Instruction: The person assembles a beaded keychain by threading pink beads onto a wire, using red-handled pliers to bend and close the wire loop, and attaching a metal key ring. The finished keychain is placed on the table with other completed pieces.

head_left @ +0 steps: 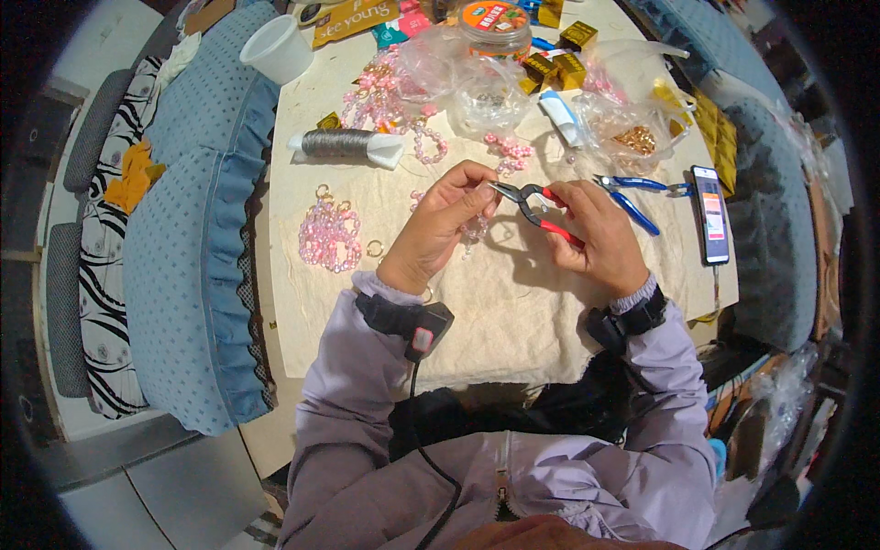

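- While the right hand (596, 234) grips red-handled pliers (528, 194) at the frame's centre, the left hand (443, 220) pinches a beaded strand (474, 231) near their tips.
- Left of the left hand, a gold ring (375, 248) lies beside pink bead strings (330, 238).
- Right of centre, a blue-handled tool (634, 213) lies near 1 phone (711, 220).
- Toward the upper left, a grey wire spool (341, 145) lies on the desk (291, 321).

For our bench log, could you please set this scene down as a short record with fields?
Right hand: holding red-handled pliers
Left hand: pinching beadwork near the pliers' tips
Cloth, left side: pink beaded strands
Beyond those: grey-wound spool
Right of the hands: blue-handled tool, phone
Far side: clear plastic bag, gold boxes
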The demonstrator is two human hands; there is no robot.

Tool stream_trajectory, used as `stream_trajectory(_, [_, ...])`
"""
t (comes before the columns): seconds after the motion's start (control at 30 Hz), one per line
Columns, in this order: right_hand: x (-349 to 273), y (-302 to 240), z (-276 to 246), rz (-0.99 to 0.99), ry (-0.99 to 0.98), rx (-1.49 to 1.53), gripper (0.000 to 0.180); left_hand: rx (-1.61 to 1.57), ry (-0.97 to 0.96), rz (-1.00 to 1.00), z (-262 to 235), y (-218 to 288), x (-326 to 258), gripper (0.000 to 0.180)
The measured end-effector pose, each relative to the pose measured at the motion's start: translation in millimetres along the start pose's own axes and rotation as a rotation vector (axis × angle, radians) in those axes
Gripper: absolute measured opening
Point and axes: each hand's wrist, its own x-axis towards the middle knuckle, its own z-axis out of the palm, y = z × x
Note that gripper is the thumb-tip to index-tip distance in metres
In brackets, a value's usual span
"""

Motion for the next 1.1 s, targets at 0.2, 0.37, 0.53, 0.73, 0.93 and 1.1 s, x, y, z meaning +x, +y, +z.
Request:
stream_trajectory(0.2, [-1, 0, 3, 0.006, 0.018, 0.024, 0.048, 0.039, -0.009, 0.024, -1, 0, 1, 0.018])
stream_trajectory(0.37, [-2, 0, 3, 0.057, -0.025, 0.047, 0.049, 0.075, 0.013, 0.046, 2, -1, 0, 0.017])
stream_trajectory(0.53, [-4, 4, 9, 0.06, -0.012, 0.084, 0.047, 0.101, 0.052, 0.031, 4, 0, -1, 0.016])
stream_trajectory(0.73, [-4, 5, 12, 0.065, 0.011, 0.041, 0.049, 0.15, 0.086, 0.079, 5, -4, 3, 0.016])
stream_trajectory(0.93, [3, 8, 6, -0.056, 0.095, -0.101, 0.056, 0.171, 0.091, 0.122, 7, -3, 2, 0.016])
stream_trajectory(1.1, [2, 10, 6, -0.049, 0.109, -0.116, 0.058, 0.176, 0.097, 0.104, 6, -4, 2, 0.015])
